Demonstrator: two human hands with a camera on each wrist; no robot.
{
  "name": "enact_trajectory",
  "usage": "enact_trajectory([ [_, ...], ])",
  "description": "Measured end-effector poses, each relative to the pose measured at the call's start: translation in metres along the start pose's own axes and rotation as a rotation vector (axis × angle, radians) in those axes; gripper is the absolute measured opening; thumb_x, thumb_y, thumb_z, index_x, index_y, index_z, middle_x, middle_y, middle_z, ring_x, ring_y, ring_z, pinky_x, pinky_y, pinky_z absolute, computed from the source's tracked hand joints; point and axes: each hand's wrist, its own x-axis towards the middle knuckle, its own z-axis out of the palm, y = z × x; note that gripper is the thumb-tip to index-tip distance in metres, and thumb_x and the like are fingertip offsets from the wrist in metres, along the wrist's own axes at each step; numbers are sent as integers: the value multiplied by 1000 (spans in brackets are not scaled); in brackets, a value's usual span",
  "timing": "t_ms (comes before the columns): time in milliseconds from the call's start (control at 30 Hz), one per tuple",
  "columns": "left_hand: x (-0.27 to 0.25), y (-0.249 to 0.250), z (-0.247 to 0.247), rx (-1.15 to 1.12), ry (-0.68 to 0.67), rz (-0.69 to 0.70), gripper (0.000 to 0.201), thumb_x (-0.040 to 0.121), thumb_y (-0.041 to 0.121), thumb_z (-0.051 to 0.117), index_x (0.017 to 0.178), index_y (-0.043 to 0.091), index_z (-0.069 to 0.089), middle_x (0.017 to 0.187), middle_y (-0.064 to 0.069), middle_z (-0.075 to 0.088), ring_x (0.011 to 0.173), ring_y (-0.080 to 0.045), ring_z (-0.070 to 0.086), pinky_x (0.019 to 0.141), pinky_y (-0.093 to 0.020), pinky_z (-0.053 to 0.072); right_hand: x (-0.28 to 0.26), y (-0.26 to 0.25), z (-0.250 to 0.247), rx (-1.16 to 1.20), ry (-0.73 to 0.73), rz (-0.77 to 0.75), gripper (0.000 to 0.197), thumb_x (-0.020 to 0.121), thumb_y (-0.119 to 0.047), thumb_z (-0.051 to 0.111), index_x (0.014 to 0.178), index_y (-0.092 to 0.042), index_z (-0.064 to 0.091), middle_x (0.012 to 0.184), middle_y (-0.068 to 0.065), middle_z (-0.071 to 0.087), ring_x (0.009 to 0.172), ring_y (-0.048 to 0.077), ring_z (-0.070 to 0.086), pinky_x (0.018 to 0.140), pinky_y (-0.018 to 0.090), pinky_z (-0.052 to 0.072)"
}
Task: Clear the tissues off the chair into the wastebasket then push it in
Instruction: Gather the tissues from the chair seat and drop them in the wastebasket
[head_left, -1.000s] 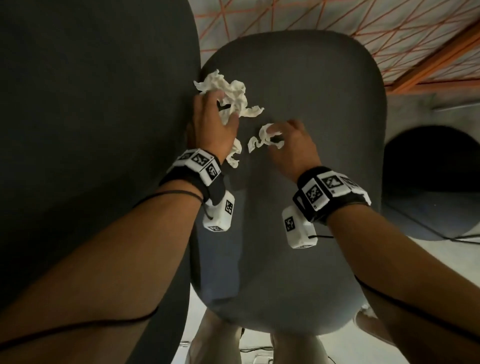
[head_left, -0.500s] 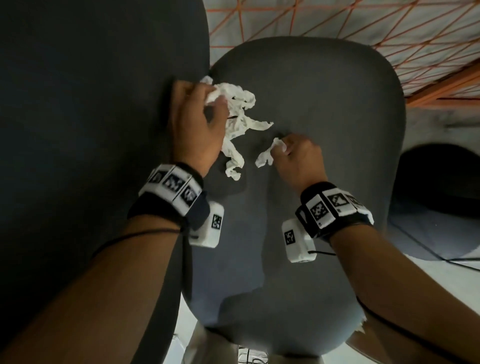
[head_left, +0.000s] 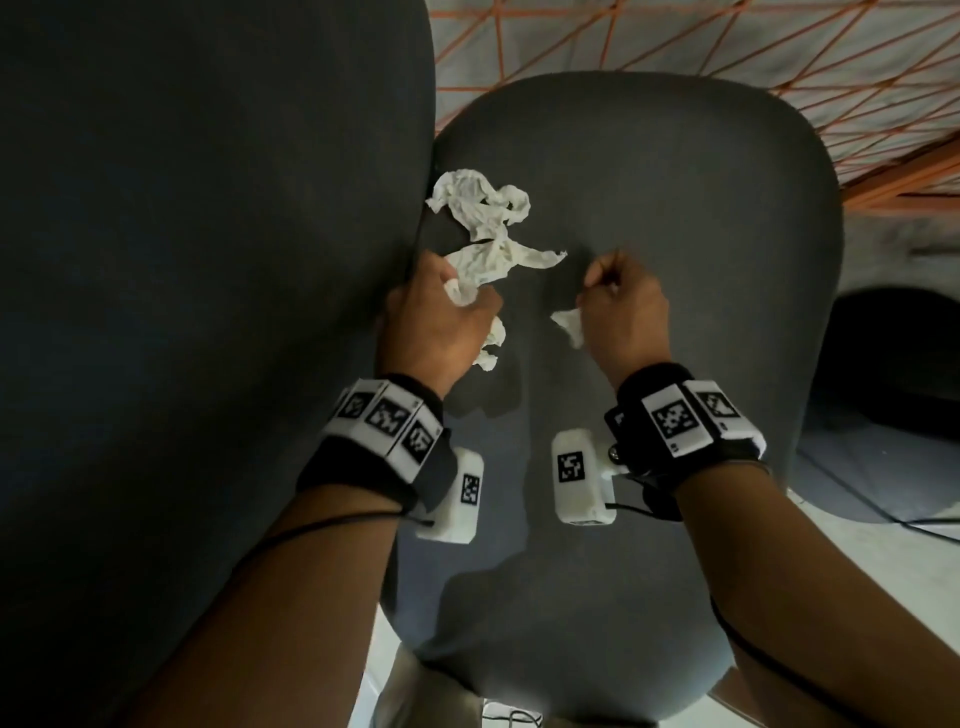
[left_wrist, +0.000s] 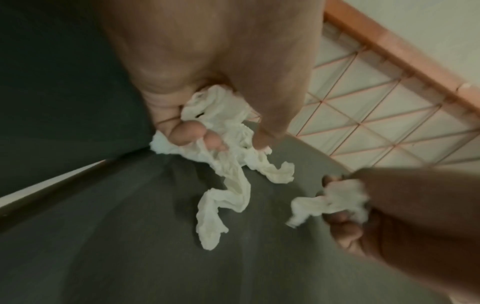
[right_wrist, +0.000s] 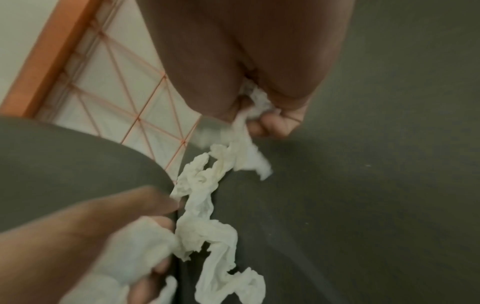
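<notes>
A long crumpled white tissue (head_left: 485, 218) lies on the grey chair seat (head_left: 675, 197), close to the dark chair back (head_left: 208, 260). My left hand (head_left: 457, 299) grips the near end of this tissue, and a strip of it hangs out below the palm. In the left wrist view the fingers (left_wrist: 189, 131) curl round the tissue (left_wrist: 228, 185). My right hand (head_left: 597, 293) is fisted round a small tissue piece (head_left: 569, 325), whose tip sticks out. The right wrist view shows that piece (right_wrist: 257, 102) bunched in the palm, with the long tissue (right_wrist: 205, 205) beside it.
A dark round-topped shape (head_left: 893, 384) stands on the floor to the right of the seat; I cannot tell what it is. An orange grid panel (head_left: 675, 47) lies beyond the chair. Pale floor (head_left: 883, 571) shows at the lower right.
Both hands have drawn back towards me. The left hand went from the top of the tissue bunch to its near end. The right hand has closed round the small piece.
</notes>
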Motion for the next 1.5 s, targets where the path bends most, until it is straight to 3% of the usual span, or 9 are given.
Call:
enact_trajectory([
  [133,2,-11,21,165,-93,-78,73,62,71,68,115,21,59,111,-3,67,104,-29,64,89,-44,54,10,-19,13,-135,-58,-104,15,88,-20,45,99,-23,55,94,1,64,83,22,62,73,32,50],
  [267,-11,-28,35,157,-71,21,27,78,40,67,97,21,65,98,-2,72,94,-28,66,78,-38,55,19,-19,25,-426,-161,-232,35,86,-40,58,118,-26,54,128,4,50,99,30,61,81,37,48],
  [433,-34,-46,29,44,-11,111,15,76,26,59,70,19,48,71,-3,61,70,-27,59,62,-36,49,23,-22,11,-361,-148,-177,14,88,-31,56,87,-18,53,90,1,55,82,24,56,68,31,41],
  [600,-41,-47,6,-97,41,116,22,81,2,57,92,21,55,89,0,69,85,-26,68,74,-44,57,7,-11,-10,-159,-129,-72,26,86,-12,55,66,-24,43,64,-6,47,56,7,43,45,7,34],
  [733,-23,-15,-7,-102,115,206,23,83,11,57,104,18,59,92,2,67,89,-28,64,79,-38,54,-11,11,-17,-12,-70,51,30,76,3,49,64,-25,45,65,-2,54,58,17,57,51,17,44],
  [1067,60,38,30,116,-21,361,51,82,34,71,126,27,46,127,-2,57,113,-24,58,95,-39,50,-40,32,-33,58,-49,100,11,90,-16,51,82,-24,54,66,-7,55,57,3,51,53,17,38],
  [1233,59,37,30,166,8,375,31,86,36,70,99,9,65,108,-12,69,101,-29,66,84,-37,53,-33,30,-25,-37,-60,22,24,88,-37,66,99,-20,52,80,-14,52,67,-1,50,52,5,35],
  [1367,42,14,27,-122,-47,177,41,65,49,74,78,12,64,85,-12,73,81,-28,72,74,-45,60,-20,10,-5,-89,-129,-69,44,82,-45,71,113,-21,50,94,-7,58,82,18,59,70,23,41],
  [1500,14,-1,27,-404,-103,0,7,66,26,68,72,23,70,84,-7,74,88,-30,73,78,-49,61,-13,-3,13,-168,-348,-144,54,81,-43,71,128,-29,48,99,-2,59,91,22,60,76,28,42],
])
